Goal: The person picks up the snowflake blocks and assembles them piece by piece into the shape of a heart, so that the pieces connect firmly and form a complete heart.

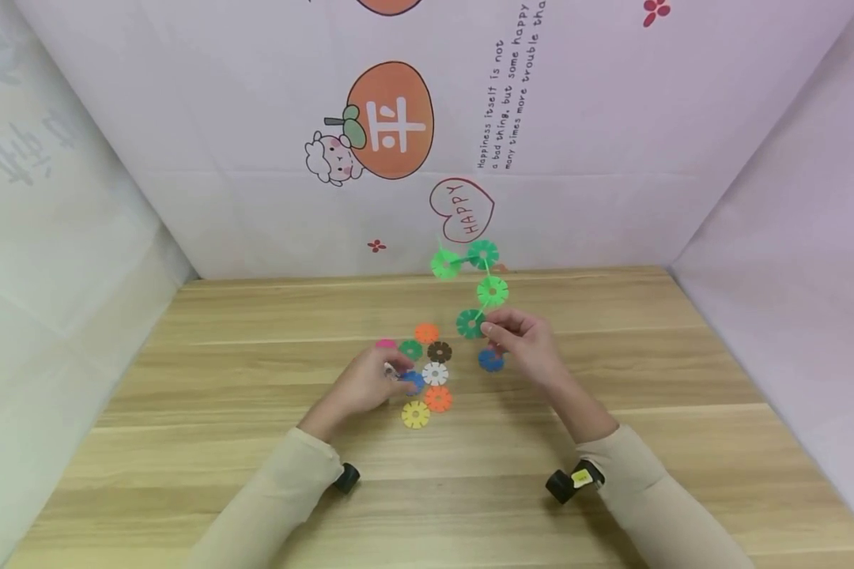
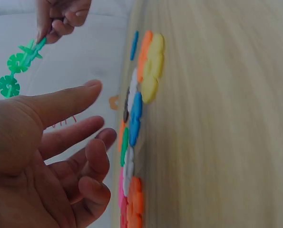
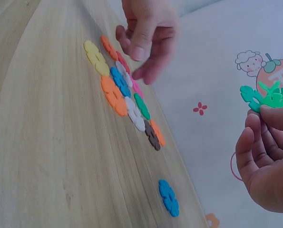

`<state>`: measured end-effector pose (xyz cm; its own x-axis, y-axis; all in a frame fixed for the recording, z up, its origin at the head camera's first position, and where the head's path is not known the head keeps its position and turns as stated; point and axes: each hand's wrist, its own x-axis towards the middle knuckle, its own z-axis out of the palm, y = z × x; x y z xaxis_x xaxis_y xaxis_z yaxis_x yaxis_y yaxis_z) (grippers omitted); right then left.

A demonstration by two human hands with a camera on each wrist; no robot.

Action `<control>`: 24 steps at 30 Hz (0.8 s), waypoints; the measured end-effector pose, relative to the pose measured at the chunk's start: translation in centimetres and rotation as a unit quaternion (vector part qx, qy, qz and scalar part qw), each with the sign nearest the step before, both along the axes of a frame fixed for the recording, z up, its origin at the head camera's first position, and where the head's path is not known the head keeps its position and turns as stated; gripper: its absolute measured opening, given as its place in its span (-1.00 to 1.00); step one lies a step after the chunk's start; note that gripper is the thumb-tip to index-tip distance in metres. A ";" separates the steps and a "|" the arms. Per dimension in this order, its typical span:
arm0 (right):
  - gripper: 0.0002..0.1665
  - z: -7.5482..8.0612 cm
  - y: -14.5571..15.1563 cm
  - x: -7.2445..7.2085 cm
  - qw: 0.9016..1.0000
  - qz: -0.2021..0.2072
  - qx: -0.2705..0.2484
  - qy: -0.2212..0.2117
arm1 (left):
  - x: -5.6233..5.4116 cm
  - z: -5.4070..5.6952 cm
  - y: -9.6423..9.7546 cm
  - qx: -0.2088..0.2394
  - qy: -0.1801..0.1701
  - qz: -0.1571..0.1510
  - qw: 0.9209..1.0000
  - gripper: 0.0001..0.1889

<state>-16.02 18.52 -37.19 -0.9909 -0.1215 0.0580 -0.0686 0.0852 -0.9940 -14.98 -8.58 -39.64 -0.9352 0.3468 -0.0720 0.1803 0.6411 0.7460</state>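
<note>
My right hand [image 1: 530,348] pinches the end of a chain of interlocking plastic snowflake discs, gripping its dark green disc [image 1: 467,324]. From there the chain runs up through a light green disc [image 1: 493,292], another dark green disc [image 1: 483,254] and a light green disc [image 1: 444,265], all held off the table. My left hand [image 1: 366,379] hovers over the loose discs with its fingers loosely bent and nothing between them, as the left wrist view shows. Under it lies a blue disc [image 3: 121,83], beside a white disc [image 1: 436,374].
Other loose discs lie flat in a cluster: yellow [image 1: 416,415], orange [image 1: 438,399], brown [image 1: 439,352], green [image 1: 410,350] and several more. A separate blue disc [image 1: 491,361] lies below my right hand. The wooden table [image 1: 427,498] meets a printed white backdrop [image 1: 256,158].
</note>
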 end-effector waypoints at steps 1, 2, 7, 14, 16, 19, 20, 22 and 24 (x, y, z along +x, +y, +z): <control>-0.77 -0.1 0.2 -0.1 1.000 -0.002 -0.003 -0.002 | 0.0 -0.1 -0.1 -0.016 -0.003 0.000 1.000 -0.63; -0.76 -0.1 0.3 -0.1 1.000 -0.003 -0.004 -0.003 | -0.1 -0.1 -0.2 -0.029 -0.006 0.000 1.000 -0.62; -0.76 -0.3 0.8 -0.2 1.000 -0.001 -0.010 -0.004 | -1.0 -0.4 -0.3 -0.076 0.010 -0.002 0.997 -0.65; -0.77 -0.1 1.0 -0.2 1.000 -0.001 -0.006 -0.001 | -3.5 -0.8 0.2 -0.102 0.032 0.041 0.993 -0.57; -0.77 -0.1 1.1 -0.1 1.000 0.002 -0.003 0.000 | -4.0 -1.0 0.3 -0.119 0.029 0.045 0.991 -0.54; -0.76 0.0 1.1 -0.1 1.000 0.004 -0.001 0.002 | -4.5 -1.4 0.6 -0.142 0.030 0.042 0.988 -0.54; -0.76 0.1 1.1 -0.1 1.000 0.004 0.000 0.002 | -4.6 -1.4 0.7 -0.148 0.033 0.042 0.988 -0.54; -0.76 0.1 1.1 -0.1 1.000 0.002 -0.002 0.002 | -4.7 -1.3 0.8 -0.153 0.039 0.042 0.987 -0.57; -0.76 0.1 1.1 -0.1 1.000 0.000 -0.004 0.001 | -4.8 -1.3 0.9 -0.153 0.042 0.043 0.986 -0.58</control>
